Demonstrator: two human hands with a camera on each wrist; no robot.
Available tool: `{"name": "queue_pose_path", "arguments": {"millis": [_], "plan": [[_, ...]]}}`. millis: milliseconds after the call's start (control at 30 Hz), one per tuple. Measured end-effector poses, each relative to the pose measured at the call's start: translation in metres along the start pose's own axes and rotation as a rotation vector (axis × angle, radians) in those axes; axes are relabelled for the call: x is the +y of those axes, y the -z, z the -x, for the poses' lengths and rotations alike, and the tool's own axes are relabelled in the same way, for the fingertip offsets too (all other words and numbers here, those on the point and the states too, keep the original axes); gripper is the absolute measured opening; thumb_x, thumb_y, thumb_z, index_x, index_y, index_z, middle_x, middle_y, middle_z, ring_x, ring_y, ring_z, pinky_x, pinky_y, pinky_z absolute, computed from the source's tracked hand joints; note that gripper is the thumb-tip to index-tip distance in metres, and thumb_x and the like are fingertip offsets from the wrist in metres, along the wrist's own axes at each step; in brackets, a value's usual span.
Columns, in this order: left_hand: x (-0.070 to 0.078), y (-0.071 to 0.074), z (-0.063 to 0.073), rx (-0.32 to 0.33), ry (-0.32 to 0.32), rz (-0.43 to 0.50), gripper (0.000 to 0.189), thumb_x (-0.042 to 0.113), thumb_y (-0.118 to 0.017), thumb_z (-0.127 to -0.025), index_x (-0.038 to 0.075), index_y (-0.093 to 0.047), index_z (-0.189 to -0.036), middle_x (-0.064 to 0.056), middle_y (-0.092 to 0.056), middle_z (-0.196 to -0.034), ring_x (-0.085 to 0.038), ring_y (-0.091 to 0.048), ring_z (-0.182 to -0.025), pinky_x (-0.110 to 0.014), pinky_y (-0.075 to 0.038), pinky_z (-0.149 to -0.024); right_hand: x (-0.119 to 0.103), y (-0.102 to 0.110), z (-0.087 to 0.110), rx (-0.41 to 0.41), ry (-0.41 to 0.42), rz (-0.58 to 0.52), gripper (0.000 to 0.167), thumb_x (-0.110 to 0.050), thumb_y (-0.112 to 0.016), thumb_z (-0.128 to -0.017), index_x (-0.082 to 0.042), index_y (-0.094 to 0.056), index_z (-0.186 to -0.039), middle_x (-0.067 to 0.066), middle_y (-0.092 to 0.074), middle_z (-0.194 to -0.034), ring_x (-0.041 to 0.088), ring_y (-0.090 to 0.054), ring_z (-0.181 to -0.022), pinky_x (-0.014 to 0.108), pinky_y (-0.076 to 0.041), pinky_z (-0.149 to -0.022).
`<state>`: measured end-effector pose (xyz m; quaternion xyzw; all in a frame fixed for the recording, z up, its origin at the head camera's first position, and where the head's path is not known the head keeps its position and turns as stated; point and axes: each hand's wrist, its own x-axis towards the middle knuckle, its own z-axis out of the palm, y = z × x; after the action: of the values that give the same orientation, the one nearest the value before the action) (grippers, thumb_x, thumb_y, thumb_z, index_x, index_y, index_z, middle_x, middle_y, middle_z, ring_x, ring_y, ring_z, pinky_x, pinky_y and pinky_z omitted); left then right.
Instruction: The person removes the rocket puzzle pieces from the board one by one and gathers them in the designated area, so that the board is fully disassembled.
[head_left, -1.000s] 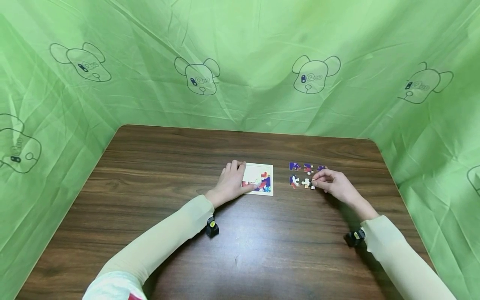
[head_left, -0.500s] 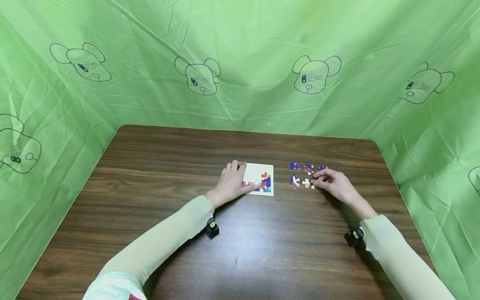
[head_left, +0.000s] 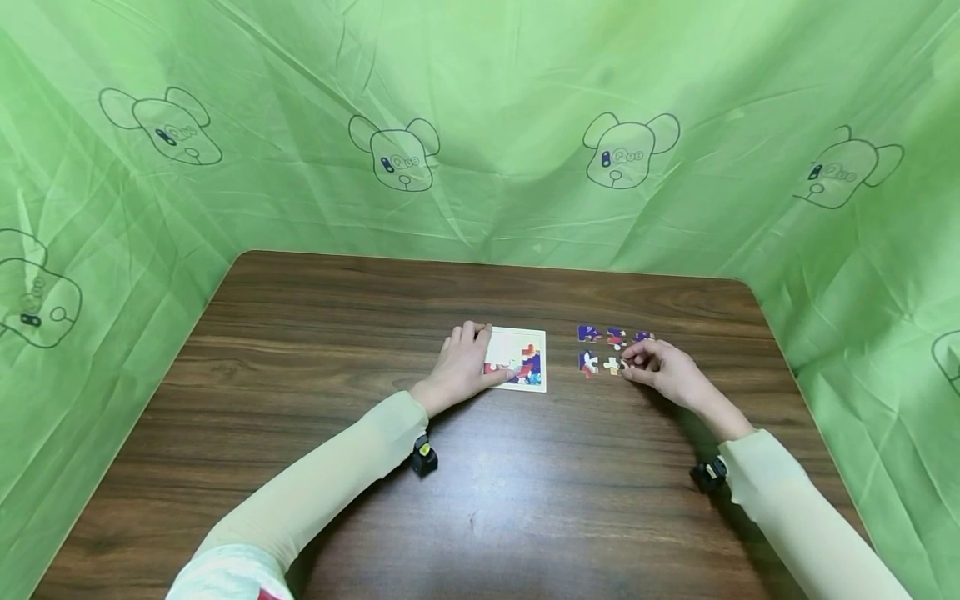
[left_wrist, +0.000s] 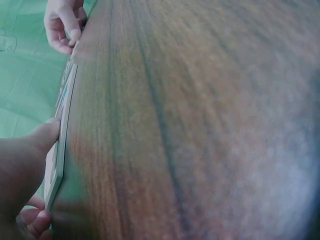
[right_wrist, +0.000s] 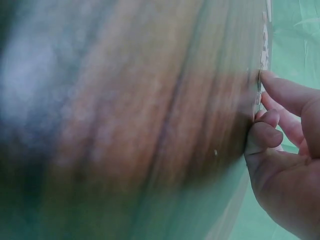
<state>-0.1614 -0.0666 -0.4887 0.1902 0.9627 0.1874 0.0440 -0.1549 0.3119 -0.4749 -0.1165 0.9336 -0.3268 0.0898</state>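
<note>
In the head view a square white puzzle tray lies on the table, its lower right part filled with colourful pieces. My left hand holds the tray by its left side. Its thumb lies over the near edge in the left wrist view, with the fingertips at the tray's corner. To the right of the tray, my right hand pinches a small jigsaw piece at the table surface. That piece is mostly hidden by the fingers. Touching or close beside it lies a whitish jigsaw piece.
Several loose pieces lie near the right hand: a purple piece, a red and purple piece, a partly covered purple piece and a purple and white piece. Green cloth surrounds the brown wooden table.
My right hand has slid slightly left, closer to the whitish piece, and covers more of the small piece at its fingertips. The left hand and tray stay where they were.
</note>
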Motion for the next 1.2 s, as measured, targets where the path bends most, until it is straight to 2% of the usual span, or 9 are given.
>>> {"name": "queue_pose_path", "arguments": {"millis": [200, 467, 700, 867, 1200], "plan": [[0.0, 0.0, 0.0, 0.004, -0.005, 0.002, 0.094, 0.058, -0.073, -0.092, -0.004, -0.042, -0.155, -0.021, -0.046, -0.145, -0.036, -0.047, -0.127, -0.047, -0.041, -0.105, 0.0, 0.001, 0.0, -0.004, -0.014, -0.003, 0.027, -0.017, -0.079, -0.094, -0.003, -0.071, -0.117, 0.011, -0.064, -0.101, 0.018, -0.057, -0.079, 0.032, -0.046, -0.071], [0.0, -0.001, -0.001, 0.003, -0.011, 0.002, 0.096, 0.059, -0.073, -0.092, -0.005, -0.041, -0.155, -0.022, -0.045, -0.145, -0.037, -0.046, -0.128, -0.047, -0.041, -0.105, 0.001, 0.004, 0.001, -0.019, -0.054, -0.036, 0.04, -0.022, -0.079, -0.095, -0.002, -0.066, -0.126, 0.009, -0.063, -0.1, 0.017, -0.058, -0.076, 0.029, -0.045, -0.067], [-0.001, -0.002, -0.001, 0.003, -0.009, 0.006, 0.096, 0.06, -0.072, -0.091, -0.005, -0.04, -0.156, -0.022, -0.045, -0.146, -0.037, -0.046, -0.129, -0.048, -0.041, -0.106, -0.003, 0.005, 0.001, 0.038, -0.048, -0.025, 0.032, -0.022, -0.075, -0.098, -0.004, -0.067, -0.123, 0.007, -0.064, -0.097, 0.013, -0.061, -0.075, 0.028, -0.047, -0.067], [-0.001, -0.001, 0.0, 0.001, -0.007, 0.007, 0.096, 0.06, -0.072, -0.091, -0.004, -0.041, -0.155, -0.021, -0.045, -0.146, -0.037, -0.046, -0.129, -0.048, -0.041, -0.107, -0.017, 0.004, -0.007, 0.071, -0.004, -0.012, 0.025, -0.02, -0.073, -0.099, -0.005, -0.069, -0.119, 0.006, -0.066, -0.094, 0.013, -0.062, -0.075, 0.029, -0.047, -0.068], [0.0, -0.001, -0.001, 0.002, 0.002, 0.006, 0.096, 0.059, -0.073, -0.091, -0.004, -0.04, -0.156, -0.021, -0.045, -0.146, -0.036, -0.045, -0.129, -0.047, -0.041, -0.107, -0.063, -0.012, -0.034, -0.001, 0.063, -0.068, 0.023, -0.017, -0.075, -0.097, -0.006, -0.07, -0.116, 0.005, -0.066, -0.091, 0.017, -0.059, -0.072, 0.028, -0.05, -0.058]]}}
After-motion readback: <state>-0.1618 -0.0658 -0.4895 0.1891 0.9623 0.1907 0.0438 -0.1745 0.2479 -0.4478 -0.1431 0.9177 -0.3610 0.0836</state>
